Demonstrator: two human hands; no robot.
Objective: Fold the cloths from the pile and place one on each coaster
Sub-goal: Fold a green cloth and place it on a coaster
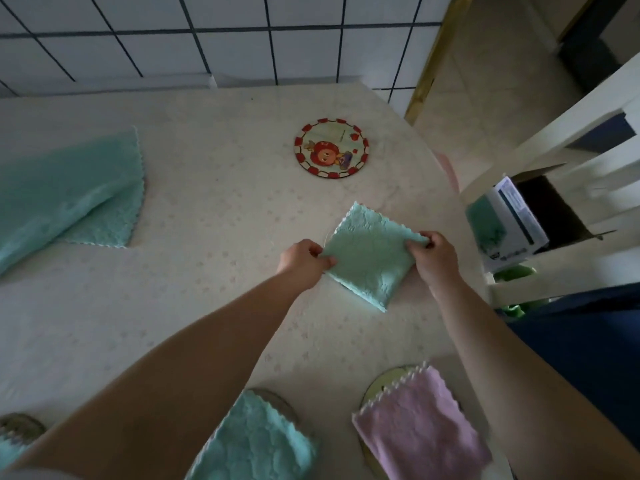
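Note:
A folded mint-green cloth (372, 254) lies as a tilted square on the table, right of centre. My left hand (304, 259) pinches its left corner and my right hand (434, 254) pinches its right corner. A round coaster (331, 148) with a red border and a cartoon figure sits bare behind it. Near me, a folded teal cloth (258, 441) covers one coaster (280, 401) and a folded pink cloth (420, 424) covers another coaster (388, 377). The pile of unfolded teal cloths (65, 192) lies at the far left.
The pale patterned table (207, 237) meets a tiled wall (207, 39) at the back. A white shelf (554, 188) with a box (516, 223) stands to the right. At the bottom left corner another coaster (20, 426) peeks out under a teal cloth edge.

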